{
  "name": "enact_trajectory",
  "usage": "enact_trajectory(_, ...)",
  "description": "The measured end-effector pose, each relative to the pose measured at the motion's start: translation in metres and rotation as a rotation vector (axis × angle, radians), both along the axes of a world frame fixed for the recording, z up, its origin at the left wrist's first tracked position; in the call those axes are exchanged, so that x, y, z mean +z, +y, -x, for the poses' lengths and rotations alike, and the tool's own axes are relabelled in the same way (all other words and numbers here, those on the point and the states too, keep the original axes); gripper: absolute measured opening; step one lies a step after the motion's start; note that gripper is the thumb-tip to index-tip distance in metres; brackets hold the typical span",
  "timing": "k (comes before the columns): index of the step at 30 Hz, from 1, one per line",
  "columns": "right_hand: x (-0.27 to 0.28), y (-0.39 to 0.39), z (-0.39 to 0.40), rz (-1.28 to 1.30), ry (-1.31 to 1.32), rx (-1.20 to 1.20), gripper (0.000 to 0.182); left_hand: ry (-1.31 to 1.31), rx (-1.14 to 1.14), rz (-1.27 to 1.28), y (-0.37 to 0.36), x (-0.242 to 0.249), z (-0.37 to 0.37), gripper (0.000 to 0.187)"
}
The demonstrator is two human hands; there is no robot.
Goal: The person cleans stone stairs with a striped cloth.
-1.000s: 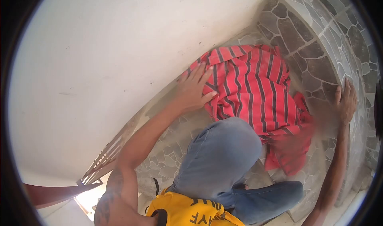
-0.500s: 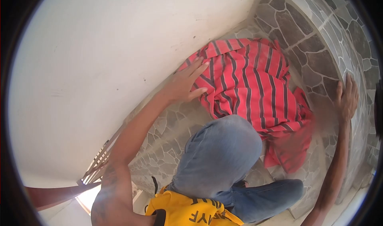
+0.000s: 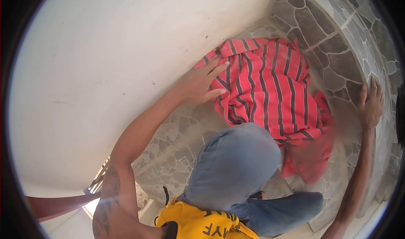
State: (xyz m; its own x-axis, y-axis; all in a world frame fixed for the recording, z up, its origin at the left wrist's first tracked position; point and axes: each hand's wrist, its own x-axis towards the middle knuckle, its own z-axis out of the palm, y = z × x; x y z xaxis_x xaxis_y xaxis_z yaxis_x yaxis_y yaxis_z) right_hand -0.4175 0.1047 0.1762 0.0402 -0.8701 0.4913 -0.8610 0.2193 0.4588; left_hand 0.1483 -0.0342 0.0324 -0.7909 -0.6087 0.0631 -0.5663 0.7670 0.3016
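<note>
Compared with half a second ago, the left hand (image 3: 198,85) reaches slightly further over the red striped cloth (image 3: 274,85), while the right hand (image 3: 371,105) keeps its place on the rim of the low stone-faced wall (image 3: 337,66). The cloth keeps much the same outline and creases.

It lies rumpled on the stone-patterned floor (image 3: 171,154), at the far end, in the corner between the white wall (image 3: 114,41) and the low stone-faced wall. Its long axis slants from the floor's edge along the white wall across towards the near side of the low stone-faced wall. The dark stripes run mostly from the far corner towards the raised knee (image 3: 240,154). A folded band forms the far edge; a redder flap points back towards the person, partly lost in a blurred patch.

The left hand's fingers are spread apart, palm down on the cloth's edge beside the white wall; how hard they press, I cannot tell. The right hand's fingers lie close together, thumb apart, clear of the cloth. The knee is at the cloth's near edge; whether they touch, I cannot tell.
</note>
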Motion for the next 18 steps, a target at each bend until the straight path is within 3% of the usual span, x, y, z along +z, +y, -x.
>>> enact_trajectory(3, -0.002, -0.001, 0.002, -0.002, -0.001, -0.004, 0.049, -0.058, 0.015, -0.294, -0.025, 0.017, 0.037, 0.084)
enact_trajectory(6, 0.002, 0.003, 0.001, -0.020, -0.008, 0.010, 0.048, 0.077, -0.014, -0.186, -0.037, -0.004, 0.052, 0.085)
enact_trajectory(9, 0.003, 0.001, 0.002, -0.025, -0.016, 0.034, 0.047, -0.017, 0.024, -0.151, -0.013, 0.001, 0.021, 0.084)
enact_trajectory(12, 0.005, 0.003, -0.004, -0.018, -0.034, 0.014, 0.047, 0.058, -0.047, -0.187, -0.007, -0.002, -0.008, 0.085)
enact_trajectory(18, 0.002, 0.000, -0.003, -0.011, -0.012, -0.014, 0.048, 0.083, -0.144, -0.106, -0.077, -0.015, 0.093, 0.075)
